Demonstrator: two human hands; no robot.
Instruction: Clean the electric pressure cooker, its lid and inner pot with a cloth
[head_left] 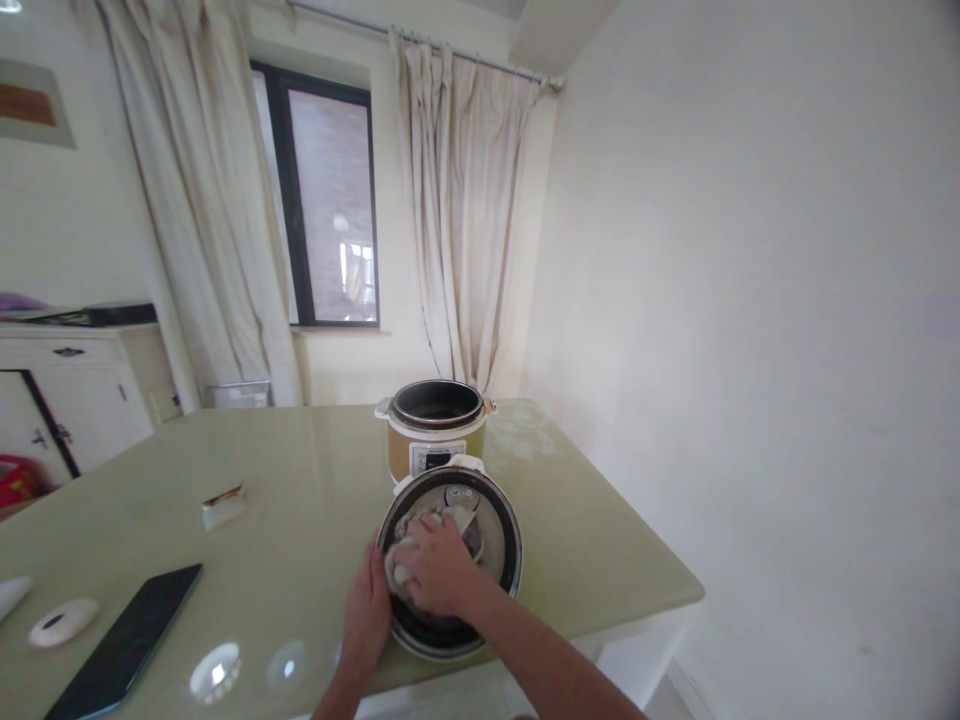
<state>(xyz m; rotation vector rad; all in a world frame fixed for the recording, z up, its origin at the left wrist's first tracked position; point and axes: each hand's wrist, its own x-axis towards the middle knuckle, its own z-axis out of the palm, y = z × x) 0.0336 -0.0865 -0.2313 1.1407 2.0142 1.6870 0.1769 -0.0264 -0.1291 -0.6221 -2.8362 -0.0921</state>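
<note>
A round cooker lid [496,530] lies upside down on the pale green table [300,500], near its front edge. My right hand [439,575] is closed on a white cloth [405,560] and presses it into the lid's inside. My left hand [367,610] rests against the lid's left rim, fingers curved around it. Just behind the lid stands the open cooker body [435,425], tan and white with a dark inner pot.
On the table's left lie a dark phone [127,640], a small white oval object [64,622] and a small folded paper piece [223,505]. A white wall is close on the right. Curtains and a window stand behind; a white cabinet [75,390] is at the left.
</note>
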